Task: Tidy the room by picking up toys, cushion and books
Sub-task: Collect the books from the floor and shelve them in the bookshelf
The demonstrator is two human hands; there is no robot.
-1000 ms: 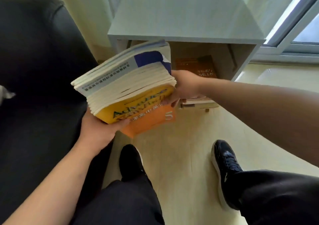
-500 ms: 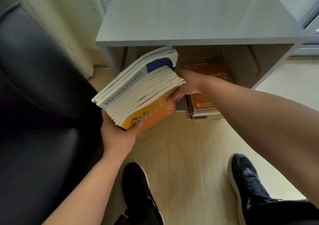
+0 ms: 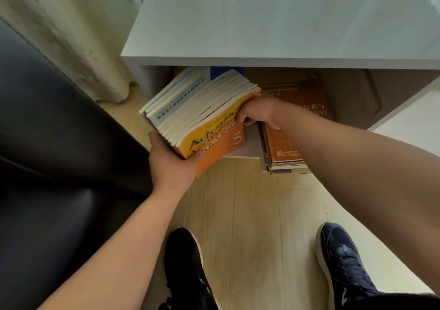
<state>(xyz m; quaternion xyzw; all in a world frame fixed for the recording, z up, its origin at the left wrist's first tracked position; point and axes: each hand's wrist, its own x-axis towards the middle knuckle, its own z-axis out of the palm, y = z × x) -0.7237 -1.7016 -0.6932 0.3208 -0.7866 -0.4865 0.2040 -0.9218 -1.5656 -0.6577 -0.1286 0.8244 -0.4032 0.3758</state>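
Observation:
A thick stack of books (image 3: 202, 110), orange and yellow cover at the bottom and a blue-white one on top, is tilted with its far end inside the left half of the cabinet's open shelf (image 3: 245, 148). My left hand (image 3: 173, 164) grips the stack's near lower corner from below. My right hand (image 3: 257, 111) holds the stack's right edge, fingers curled under the orange cover. A second pile of orange-brown books (image 3: 285, 143) lies flat in the shelf to the right, partly hidden by my right forearm.
The pale grey cabinet top (image 3: 262, 24) overhangs the shelf. A black leather sofa (image 3: 52, 167) fills the left side. A cream curtain (image 3: 71, 31) hangs behind it. My two dark shoes (image 3: 188, 267) stand on the light wooden floor (image 3: 257, 214).
Both hands have carried the book stack forward and down, from in front of the cabinet into the left part of its shelf. The view has moved closer to the cabinet.

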